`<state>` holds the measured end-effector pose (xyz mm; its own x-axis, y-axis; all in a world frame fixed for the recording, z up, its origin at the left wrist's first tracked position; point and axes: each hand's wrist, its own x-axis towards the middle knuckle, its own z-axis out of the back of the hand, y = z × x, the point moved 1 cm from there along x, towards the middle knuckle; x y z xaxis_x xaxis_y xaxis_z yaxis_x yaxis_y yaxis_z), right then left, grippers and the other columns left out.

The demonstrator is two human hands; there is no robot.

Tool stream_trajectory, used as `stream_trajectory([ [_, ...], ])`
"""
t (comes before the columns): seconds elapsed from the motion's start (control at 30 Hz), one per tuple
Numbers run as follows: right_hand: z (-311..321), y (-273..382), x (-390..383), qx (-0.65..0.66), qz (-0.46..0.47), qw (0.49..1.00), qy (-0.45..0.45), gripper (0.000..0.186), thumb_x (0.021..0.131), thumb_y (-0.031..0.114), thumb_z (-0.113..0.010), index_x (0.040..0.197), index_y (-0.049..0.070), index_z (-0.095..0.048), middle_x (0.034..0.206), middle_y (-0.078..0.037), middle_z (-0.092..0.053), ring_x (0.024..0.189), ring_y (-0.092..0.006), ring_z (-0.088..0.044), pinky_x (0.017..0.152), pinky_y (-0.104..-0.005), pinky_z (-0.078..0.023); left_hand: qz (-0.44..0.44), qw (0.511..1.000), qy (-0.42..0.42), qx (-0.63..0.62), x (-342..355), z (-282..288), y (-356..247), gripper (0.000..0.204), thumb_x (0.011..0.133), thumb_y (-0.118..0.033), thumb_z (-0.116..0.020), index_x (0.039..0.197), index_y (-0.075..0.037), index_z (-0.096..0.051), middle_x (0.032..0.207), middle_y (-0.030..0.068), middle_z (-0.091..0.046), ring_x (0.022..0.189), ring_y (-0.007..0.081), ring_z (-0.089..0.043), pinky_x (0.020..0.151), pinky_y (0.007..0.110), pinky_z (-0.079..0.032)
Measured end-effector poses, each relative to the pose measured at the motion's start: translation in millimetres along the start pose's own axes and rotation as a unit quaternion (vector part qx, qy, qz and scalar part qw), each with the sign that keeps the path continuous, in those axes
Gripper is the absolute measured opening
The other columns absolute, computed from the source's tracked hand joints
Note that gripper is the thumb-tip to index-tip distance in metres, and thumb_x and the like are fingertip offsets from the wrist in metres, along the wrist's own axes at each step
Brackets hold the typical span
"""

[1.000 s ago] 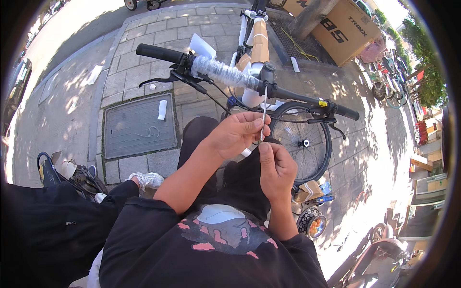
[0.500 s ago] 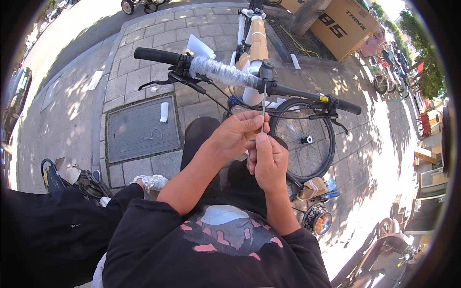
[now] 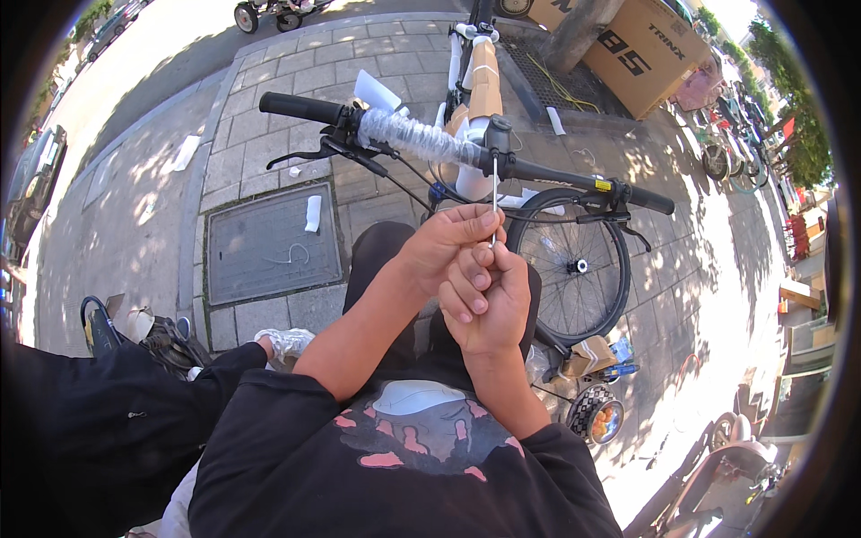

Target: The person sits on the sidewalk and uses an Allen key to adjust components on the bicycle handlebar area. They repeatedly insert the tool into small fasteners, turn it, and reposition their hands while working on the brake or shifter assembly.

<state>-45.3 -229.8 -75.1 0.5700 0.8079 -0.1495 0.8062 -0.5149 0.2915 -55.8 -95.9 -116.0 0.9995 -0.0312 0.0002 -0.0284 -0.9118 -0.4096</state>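
A thin metal hex key (image 3: 495, 186) reaches from the stem clamp (image 3: 497, 143) of a bicycle down to my fingers. My left hand (image 3: 451, 238) pinches its shaft between thumb and forefinger. Just below, my right hand (image 3: 489, 291) is closed around the key's near end, fingers curled toward me; the bend is hidden in the grip. The black handlebar (image 3: 549, 172) lies crosswise beyond my hands, its left part in clear bubble wrap (image 3: 413, 132). A brake lever (image 3: 300, 158) and cables hang below the bar.
The front wheel (image 3: 574, 264) stands to the right of my knees. Near it lie a small cardboard piece (image 3: 589, 356) and a patterned round container (image 3: 595, 412). A person's dark-clothed leg (image 3: 108, 430) is at my left. A large cardboard box (image 3: 646, 54) stands far right beside a tree trunk.
My right hand has turned and wrapped its fingers around the lower end of the hex key, where its bent arm showed before. My left hand stays on the shaft.
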Motion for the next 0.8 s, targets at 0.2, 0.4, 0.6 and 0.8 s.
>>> stream_trajectory([
  [0.2, -4.8, 42.7, -19.2, -0.611, 0.136, 0.778, -0.058, 0.034, 0.113, 0.031, -0.071, 0.093, 0.004, -0.075, 0.077, -0.007, -0.069, 0.057, -0.0188, -0.064, 0.053, -0.032, -0.046, -0.043, 0.998, 0.004, 0.048, -2.2, -4.0, -3.6, 0.019, 0.113, -0.022, -0.073, 0.114, -0.003, -0.076, 0.101, 0.0069, -0.076, 0.083, 0.0129, -0.069, 0.076, 0.03, -0.059],
  [0.4, -19.1, 44.2, -18.3, -0.8, 0.36, 0.481, 0.011, 0.027, 0.111, 0.021, -0.068, 0.094, 0.0, -0.071, 0.077, -0.013, -0.065, 0.059, -0.0286, -0.062, 0.056, -0.0441, -0.049, -0.058, 0.995, -0.046, 0.07, 0.3, -7.4, 3.0, 0.017, 0.111, -0.021, -0.075, 0.114, -0.004, -0.076, 0.1, 0.0056, -0.076, 0.091, 0.0131, -0.069, 0.085, 0.031, -0.057],
  [0.6, 17.1, 36.9, -20.2, -0.317, 0.061, 0.944, -0.073, 0.032, 0.115, 0.028, -0.06, 0.1, 0.004, -0.073, 0.076, -0.004, -0.062, 0.056, -0.017, -0.056, 0.051, -0.0355, -0.044, -0.034, 0.995, -0.024, 0.094, 12.9, 1.4, 1.6, 0.014, 0.111, -0.02, -0.075, 0.113, -0.006, -0.077, 0.098, 0.0031, -0.076, 0.092, 0.014, -0.071, 0.085, 0.033, -0.057],
  [0.8, -2.5, 47.6, -37.4, -0.76, 0.275, 0.581, -0.094, 0.026, 0.11, 0.026, -0.076, 0.101, 0.002, -0.076, 0.08, -0.008, -0.069, 0.061, -0.0213, -0.064, 0.055, -0.0383, -0.05, -0.07, 0.986, -0.047, 0.147, 10.8, -1.3, 0.9, 0.017, 0.108, -0.02, -0.079, 0.113, -0.004, -0.078, 0.1, 0.0023, -0.075, 0.096, 0.0139, -0.068, 0.09, 0.03, -0.053],
])
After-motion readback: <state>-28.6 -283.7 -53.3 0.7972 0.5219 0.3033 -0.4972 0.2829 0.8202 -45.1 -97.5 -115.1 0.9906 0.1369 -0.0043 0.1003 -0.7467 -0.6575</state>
